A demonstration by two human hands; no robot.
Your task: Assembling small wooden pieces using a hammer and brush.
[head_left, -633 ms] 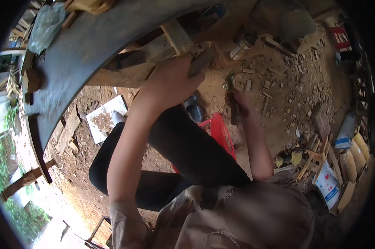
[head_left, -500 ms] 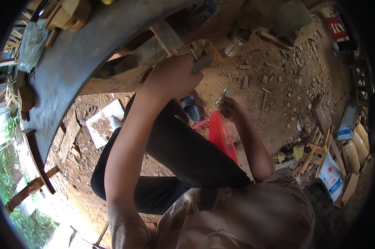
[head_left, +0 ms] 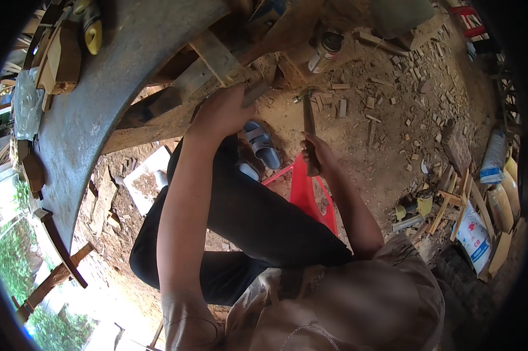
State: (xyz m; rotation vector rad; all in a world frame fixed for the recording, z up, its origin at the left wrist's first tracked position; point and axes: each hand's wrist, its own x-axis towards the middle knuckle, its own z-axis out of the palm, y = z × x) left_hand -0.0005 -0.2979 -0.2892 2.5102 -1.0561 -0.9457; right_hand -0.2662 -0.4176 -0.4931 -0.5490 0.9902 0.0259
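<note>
My right hand [head_left: 322, 157] is closed round the lower handle of a hammer [head_left: 309, 120]. The hammer stands clear of the wood, its small metal head pointing away from me. To its left, my left hand [head_left: 224, 111] grips a short grey-brown piece of wood [head_left: 256, 92] at the end of a wooden frame [head_left: 211, 55]. Most of my left fingers are hidden behind the back of the hand. A red plastic stool [head_left: 302, 190] shows beside my thigh, under the right hand.
A large grey curved tabletop [head_left: 118, 70] spans the upper left, with wood blocks [head_left: 65, 58] and a yellow-tipped tool [head_left: 92, 32] on it. A can [head_left: 325, 52] stands beyond the frame. Wood scraps [head_left: 416, 88] litter the dirt floor near grey sandals [head_left: 263, 146].
The hammer has swung from a blurred, foreshortened pose to a clear one, head away from me. My left hand sits slightly further left; a thin shiny rod beside it no longer shows.
</note>
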